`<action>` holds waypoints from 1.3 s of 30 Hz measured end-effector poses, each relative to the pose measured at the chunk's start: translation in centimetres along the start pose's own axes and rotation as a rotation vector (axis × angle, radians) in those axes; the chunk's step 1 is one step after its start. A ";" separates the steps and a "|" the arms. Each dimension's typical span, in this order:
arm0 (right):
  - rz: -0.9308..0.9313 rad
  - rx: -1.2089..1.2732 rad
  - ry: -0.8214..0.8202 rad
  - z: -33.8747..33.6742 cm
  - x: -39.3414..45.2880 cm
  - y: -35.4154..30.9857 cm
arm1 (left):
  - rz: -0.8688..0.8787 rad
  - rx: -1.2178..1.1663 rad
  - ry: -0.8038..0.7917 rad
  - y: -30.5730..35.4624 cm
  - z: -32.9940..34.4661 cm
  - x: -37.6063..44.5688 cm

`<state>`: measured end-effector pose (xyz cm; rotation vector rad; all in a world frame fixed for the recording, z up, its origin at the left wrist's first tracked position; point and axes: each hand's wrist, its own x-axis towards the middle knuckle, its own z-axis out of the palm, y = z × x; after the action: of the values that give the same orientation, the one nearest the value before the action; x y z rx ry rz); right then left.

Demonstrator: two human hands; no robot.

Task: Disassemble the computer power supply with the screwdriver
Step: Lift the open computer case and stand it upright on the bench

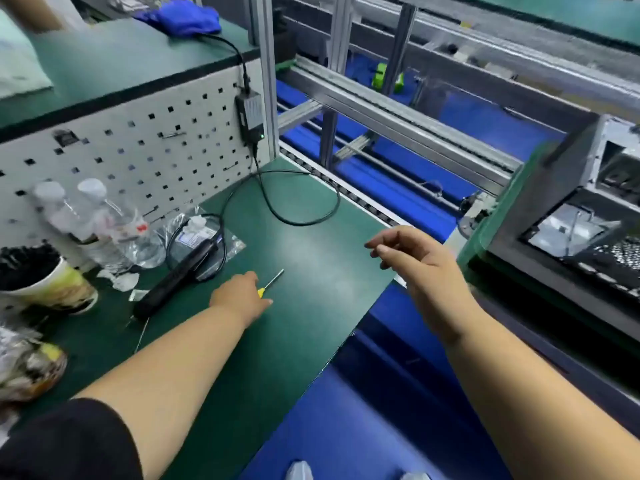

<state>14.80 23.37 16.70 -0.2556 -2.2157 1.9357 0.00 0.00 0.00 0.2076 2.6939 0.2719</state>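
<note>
Left hand on green mat, fingers around yellow-handled screwdriver, shaft pointing up-right. Right hand raised over mat edge, fingers loosely curled, grasping nothing. Power supply, grey case opened, sits at right on neighbouring bench. Bottle labels blurred, writing unreadable. Black electric driver lies beside left hand.

A small yellow-handled screwdriver with a thin metal shaft lies flat on the green worktop, its tip pointing up and to the right. The handle is mostly hidden under the left hand, which covers it.
</note>
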 end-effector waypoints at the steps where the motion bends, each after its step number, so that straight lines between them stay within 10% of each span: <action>1: -0.005 -0.003 0.006 0.0 0.0 0.1 | 0.002 0.048 0.000 0.0 0.1 -0.2; 13: 0.032 -0.050 0.067 -2.5 -1.3 0.3 | 0.094 -0.168 0.096 2.1 -0.8 -1.5; 22: 0.088 -0.057 0.240 -6.8 -2.6 -0.7 | 0.431 -0.655 0.114 14.4 -5.8 -7.7; 39: 0.185 0.159 0.486 -23.6 -6.5 -0.1 | 0.855 -0.783 0.027 38.7 -3.5 -14.9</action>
<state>27.04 44.36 19.75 -0.8326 -1.7667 1.8710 15.88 34.16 17.56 1.0753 2.1437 1.5119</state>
